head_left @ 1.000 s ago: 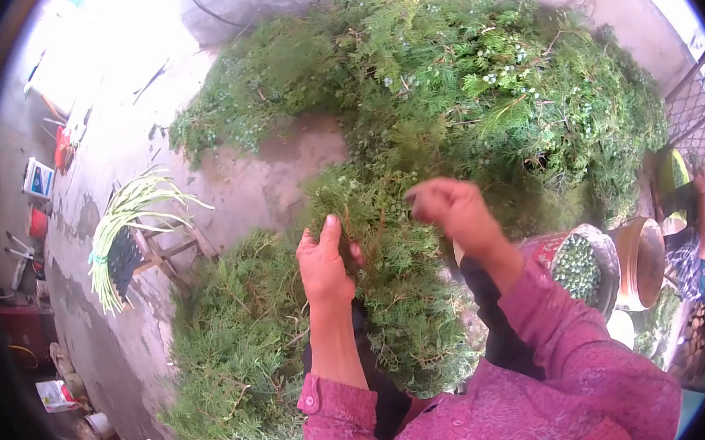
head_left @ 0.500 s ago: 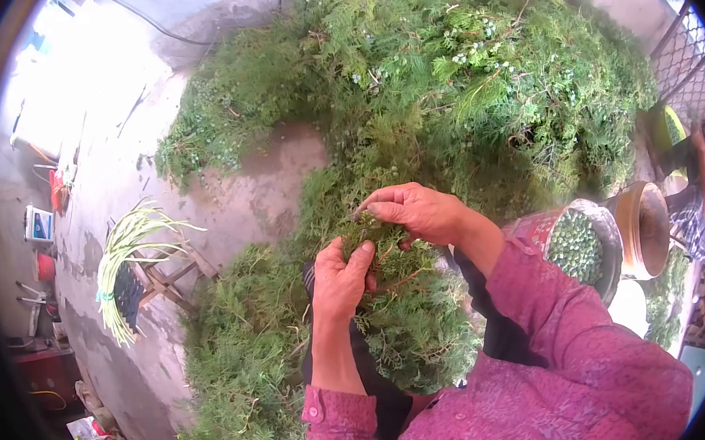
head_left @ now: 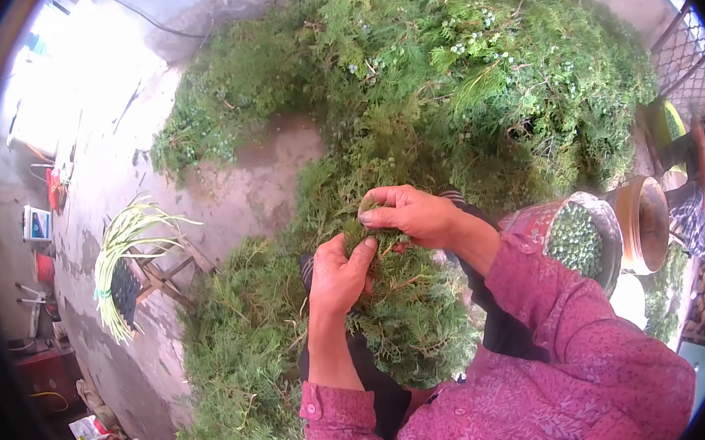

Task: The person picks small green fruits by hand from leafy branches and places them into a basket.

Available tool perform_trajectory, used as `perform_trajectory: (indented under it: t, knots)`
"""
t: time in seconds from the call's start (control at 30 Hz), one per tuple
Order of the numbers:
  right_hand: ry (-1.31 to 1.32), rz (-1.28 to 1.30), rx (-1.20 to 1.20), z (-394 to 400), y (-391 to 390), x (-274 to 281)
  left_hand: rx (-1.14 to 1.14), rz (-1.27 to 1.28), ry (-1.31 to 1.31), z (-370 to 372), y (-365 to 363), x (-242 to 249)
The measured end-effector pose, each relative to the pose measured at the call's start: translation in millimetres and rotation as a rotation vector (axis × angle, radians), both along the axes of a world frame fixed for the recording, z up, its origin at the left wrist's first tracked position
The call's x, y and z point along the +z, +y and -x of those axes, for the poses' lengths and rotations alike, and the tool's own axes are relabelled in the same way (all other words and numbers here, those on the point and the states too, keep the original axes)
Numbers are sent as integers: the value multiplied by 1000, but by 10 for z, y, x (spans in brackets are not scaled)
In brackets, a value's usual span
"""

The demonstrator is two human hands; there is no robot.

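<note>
Between my two hands is a green conifer sprig [head_left: 359, 234] with flat, scaly foliage. My left hand [head_left: 336, 278] grips it from below, thumb pressed against the fingers. Just above and to the right, my right hand [head_left: 414, 217] pinches at the sprig's upper part with thumb and forefinger. Whether a berry or cone sits in that pinch is too small to make out. Under my hands lies a heap of cut conifer branches [head_left: 243, 350], spread around my legs. A bucket [head_left: 525, 226] holding many pale green cones [head_left: 575, 241] stands to the right of my right arm.
A larger pile of branches [head_left: 473, 72] with bluish cones covers the floor ahead. Beside the bucket is a brown-rimmed container [head_left: 643, 224]. Long green beans [head_left: 118, 257] hang over a small wooden stool [head_left: 164, 278] at left. Wire mesh [head_left: 693, 61] stands at far right.
My right hand's fingertips have shifted slightly, staying close to my left thumb. My left hand still holds the sprig, and the view has tilted a little.
</note>
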State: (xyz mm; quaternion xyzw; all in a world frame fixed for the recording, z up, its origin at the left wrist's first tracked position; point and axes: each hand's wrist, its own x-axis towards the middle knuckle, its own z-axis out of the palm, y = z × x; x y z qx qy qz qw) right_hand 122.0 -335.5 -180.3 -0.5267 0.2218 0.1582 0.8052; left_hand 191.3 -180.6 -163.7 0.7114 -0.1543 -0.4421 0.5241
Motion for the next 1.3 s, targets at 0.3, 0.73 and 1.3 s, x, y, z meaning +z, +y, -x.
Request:
perform_trajectory:
  t: [0.3,0.73,1.3]
  knots:
    - [-384,721,-115,-28,189,-52,97,18,98,70,22,-36]
    - [-58,-342,-672,257,-490,-114,256,440,370,9,402,60]
    - [-324,-793,-1070,1656,-284,555,338,449,225,12,499,13]
